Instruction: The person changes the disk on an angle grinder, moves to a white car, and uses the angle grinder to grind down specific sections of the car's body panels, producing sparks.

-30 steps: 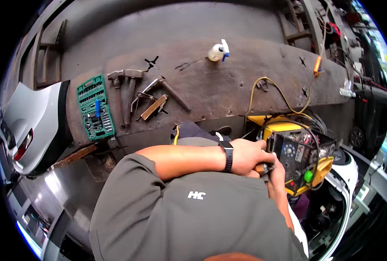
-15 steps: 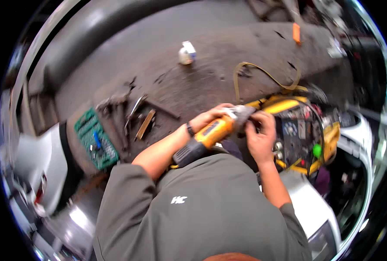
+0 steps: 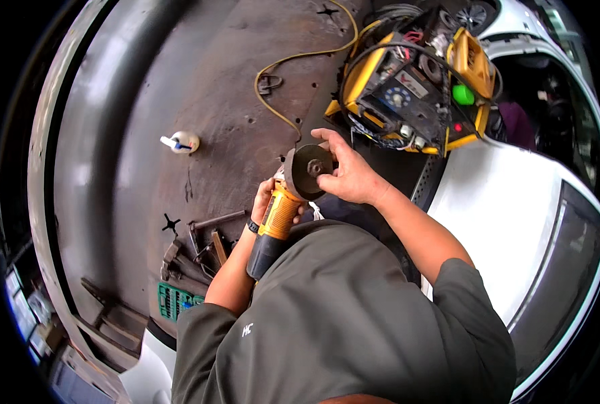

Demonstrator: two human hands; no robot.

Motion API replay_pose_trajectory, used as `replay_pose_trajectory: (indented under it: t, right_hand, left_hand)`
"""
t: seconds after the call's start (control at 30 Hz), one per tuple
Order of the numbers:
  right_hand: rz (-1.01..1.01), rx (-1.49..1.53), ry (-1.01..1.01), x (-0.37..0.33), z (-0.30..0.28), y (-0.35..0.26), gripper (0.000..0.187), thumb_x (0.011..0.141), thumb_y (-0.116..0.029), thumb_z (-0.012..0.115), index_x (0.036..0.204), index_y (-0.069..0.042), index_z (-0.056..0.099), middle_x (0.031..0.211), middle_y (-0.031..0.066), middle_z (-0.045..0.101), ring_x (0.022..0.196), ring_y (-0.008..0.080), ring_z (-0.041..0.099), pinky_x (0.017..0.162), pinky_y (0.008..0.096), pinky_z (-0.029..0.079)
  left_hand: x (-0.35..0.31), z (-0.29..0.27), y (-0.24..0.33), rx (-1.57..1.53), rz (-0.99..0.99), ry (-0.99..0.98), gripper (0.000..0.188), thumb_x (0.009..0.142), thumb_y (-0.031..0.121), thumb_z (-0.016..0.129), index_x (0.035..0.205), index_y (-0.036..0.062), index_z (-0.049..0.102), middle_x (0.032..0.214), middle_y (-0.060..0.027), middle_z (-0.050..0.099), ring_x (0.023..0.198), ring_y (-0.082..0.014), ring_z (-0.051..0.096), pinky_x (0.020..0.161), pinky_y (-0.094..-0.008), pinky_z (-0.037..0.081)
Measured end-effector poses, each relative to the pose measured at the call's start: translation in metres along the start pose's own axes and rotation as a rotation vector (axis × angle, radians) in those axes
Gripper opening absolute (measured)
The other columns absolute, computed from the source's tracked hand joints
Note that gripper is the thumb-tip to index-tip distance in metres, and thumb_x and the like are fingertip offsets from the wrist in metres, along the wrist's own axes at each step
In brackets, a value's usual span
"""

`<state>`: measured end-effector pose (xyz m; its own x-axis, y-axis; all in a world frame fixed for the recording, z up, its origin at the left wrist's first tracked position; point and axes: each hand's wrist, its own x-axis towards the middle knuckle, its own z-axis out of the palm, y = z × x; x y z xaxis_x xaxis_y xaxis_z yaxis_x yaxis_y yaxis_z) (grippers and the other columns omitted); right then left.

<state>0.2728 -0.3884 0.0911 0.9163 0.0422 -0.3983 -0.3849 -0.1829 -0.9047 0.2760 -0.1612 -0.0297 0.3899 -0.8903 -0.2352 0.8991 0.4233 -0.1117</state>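
The left hand [image 3: 264,198] is wrapped around a yellow-and-black angle grinder [image 3: 281,214], to the right of the spray bottle [image 3: 186,142]. The right hand [image 3: 355,176], thumb and fingers parted, is over its disc [image 3: 302,176]; contact I cannot tell. Below the bottle, hammers [image 3: 172,258] lie on the table [image 3: 229,168].

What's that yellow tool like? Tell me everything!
The angle grinder has a ribbed orange-yellow body that looks plastic, a black rear end and a round, dark disc with a metal-looking centre. It slants, disc uppermost in the picture, black end beside the grey shirt. The left hand grips the body; the right hand seems to touch the disc with its thumb.
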Motion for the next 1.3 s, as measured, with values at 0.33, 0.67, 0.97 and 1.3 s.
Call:
replay_pose_trajectory:
  t: [0.33, 0.67, 0.97, 1.3]
  right_hand:
    - [-0.092, -0.050, 0.063, -0.018, -0.051, 0.043, 0.083, 0.079, 0.001, 0.068, 0.154, -0.005, 0.032, 0.132, 0.0149, 0.056, 0.125, 0.0225, 0.054, 0.109, 0.0372, 0.044]
    - [-0.024, 0.269, 0.044, -0.026, -0.115, 0.071, 0.079, 0.081, -0.007, 0.074, 0.151, -0.002, 0.037, 0.140, 0.0148, 0.051, 0.135, 0.0256, 0.047, 0.115, 0.0385, 0.038]
    - [-0.021, 0.210, 0.070, -0.017, -0.162, 0.086, 0.083, 0.075, -0.003, 0.066, 0.152, 0.001, 0.036, 0.138, 0.0156, 0.053, 0.133, 0.0231, 0.049, 0.115, 0.0348, 0.037]
    - [-0.057, 0.343, 0.136, -0.012, -0.187, 0.092, 0.069, 0.077, -0.006, 0.062, 0.144, 0.000, 0.048, 0.138, 0.0202, 0.059, 0.130, 0.0280, 0.057, 0.111, 0.0351, 0.043]
  left_hand:
    - [0.051, -0.003, -0.013, 0.145, -0.145, 0.068, 0.061, 0.100, 0.054, 0.047, 0.127, 0.0018, 0.062, 0.107, -0.0215, 0.067, 0.078, -0.0331, 0.063, 0.053, -0.0392, 0.059]
    - [0.106, 0.021, -0.022, 0.130, -0.259, 0.156, 0.060, 0.098, 0.054, 0.050, 0.122, 0.0013, 0.065, 0.104, -0.0213, 0.068, 0.079, -0.0342, 0.063, 0.053, -0.0399, 0.059]
    - [0.152, 0.036, -0.031, 0.148, -0.303, 0.221, 0.064, 0.097, 0.056, 0.048, 0.122, -0.0002, 0.065, 0.103, -0.0226, 0.067, 0.077, -0.0337, 0.063, 0.053, -0.0383, 0.058]
    - [0.172, 0.030, -0.036, 0.224, -0.303, 0.283, 0.061, 0.097, 0.055, 0.047, 0.126, 0.0035, 0.062, 0.103, -0.0226, 0.066, 0.084, -0.0354, 0.063, 0.057, -0.0397, 0.058]
